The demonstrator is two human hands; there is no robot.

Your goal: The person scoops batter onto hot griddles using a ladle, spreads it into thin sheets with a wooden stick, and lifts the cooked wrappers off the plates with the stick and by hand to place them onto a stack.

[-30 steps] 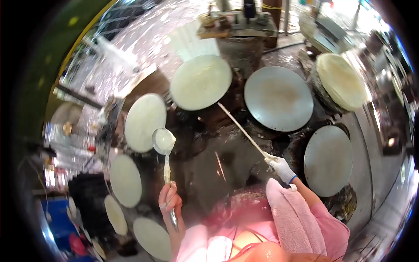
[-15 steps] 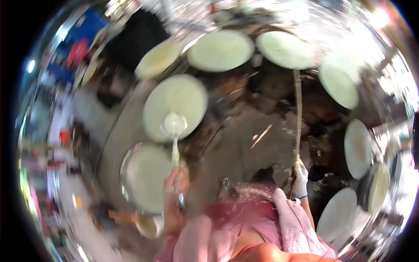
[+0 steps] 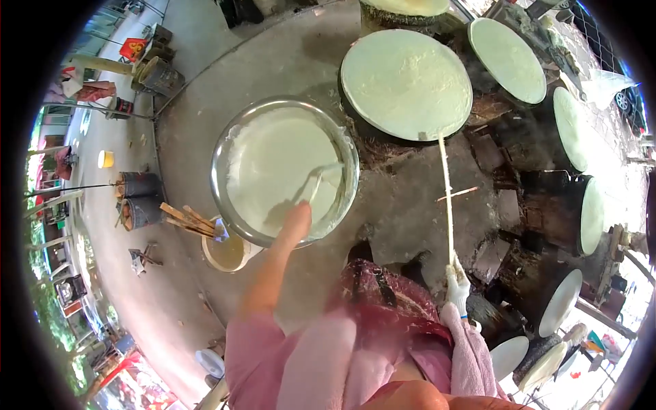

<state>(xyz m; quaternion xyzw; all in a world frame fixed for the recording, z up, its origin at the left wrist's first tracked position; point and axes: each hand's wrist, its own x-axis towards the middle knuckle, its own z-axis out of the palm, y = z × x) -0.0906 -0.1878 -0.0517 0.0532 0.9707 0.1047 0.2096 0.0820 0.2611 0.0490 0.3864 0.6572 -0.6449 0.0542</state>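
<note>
My left hand [image 3: 296, 222] is closed round the handle of a ladle [image 3: 316, 184] over a large steel basin [image 3: 220, 171] of pale batter [image 3: 273, 157]. The ladle's bowl cannot be made out at the batter's surface. In a white glove, my right hand [image 3: 457, 285] grips a long batter-coated stick [image 3: 447, 198]. The stick's far end meets the near edge of a round griddle coated with pale batter [image 3: 406, 85].
More round griddles [image 3: 507, 60] curve along the right side. A tub [image 3: 227, 251] with wooden sticks [image 3: 188, 220] stands beside the basin. Dark buckets [image 3: 142, 212] and a small yellow container [image 3: 105, 159] are at the left. A thin stick [image 3: 458, 194] lies on the floor.
The view has turned left, bringing the basin to the centre left. My left hand has carried the ladle from above the griddles to the basin. My right hand still holds the stick.
</note>
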